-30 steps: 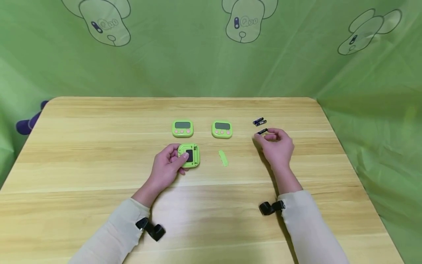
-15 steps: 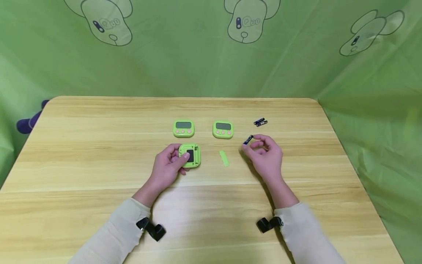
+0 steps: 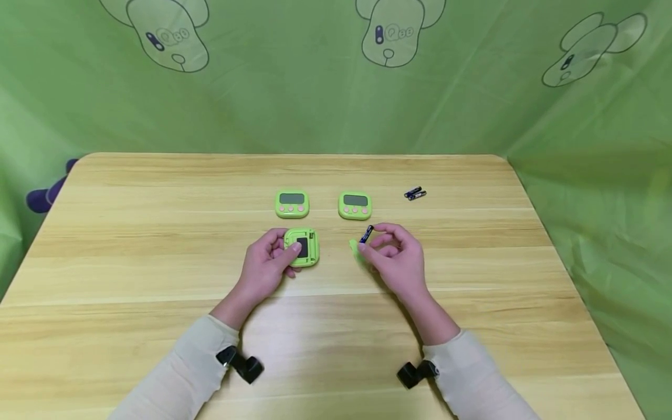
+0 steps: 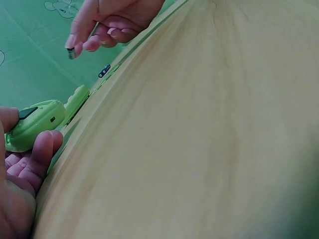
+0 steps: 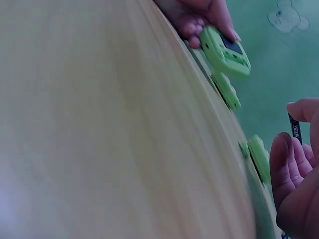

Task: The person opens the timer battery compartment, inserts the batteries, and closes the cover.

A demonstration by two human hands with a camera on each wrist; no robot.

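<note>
**Held timer (image 3: 308,248) in left hand (image 3: 269,263), held battery (image 3: 366,234) in right hand (image 3: 399,261)**

Head view: The left hand grips the held timer back side up, thumb over its dark pad (image 3: 303,253) and fingers below. That grip appears chosen to steady the body while leaving the uncovered slot (image 3: 312,246) along the far edge unobstructed. The right hand pinches the held battery near its ends, presumably so that its length stays exposed. The green strip (image 3: 353,247), apparently the slot's cover, lies partly hidden by the right hand, within easy reach. Two timers, one on the left (image 3: 291,204) and one on the right (image 3: 354,205), sit face up at the back of the counter (image 3: 336,350), seemingly set aside. Loose batteries (image 3: 417,196) lie together to their right.

Left wrist view: The held timer is raised off the counter, thumb above and fingers beneath. The right hand is also clear of the surface, the held battery at its fingertips.

Right wrist view: The held battery spans the narrow gap between thumb and fingers. The held timer is well apart from it; the slot's interior cannot be verified.
</note>
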